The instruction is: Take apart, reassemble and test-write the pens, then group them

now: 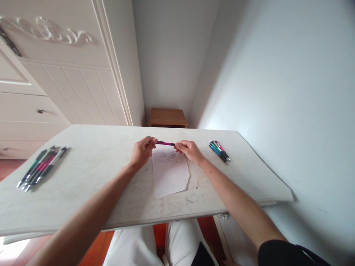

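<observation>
A pink and black pen (165,143) is held level above the top edge of a torn sheet of lined paper (169,173). My left hand (142,151) pinches the pen's left end. My right hand (189,150) pinches its right end. Both hands hover over the white table (91,184), just beyond the paper's scribbled upper part.
Several pens (41,167) lie in a group at the table's left side. Another small group of pens (219,150) lies at the right. A white cabinet (55,74) stands at left, a small wooden stand (168,117) behind the table, and a wall close on the right.
</observation>
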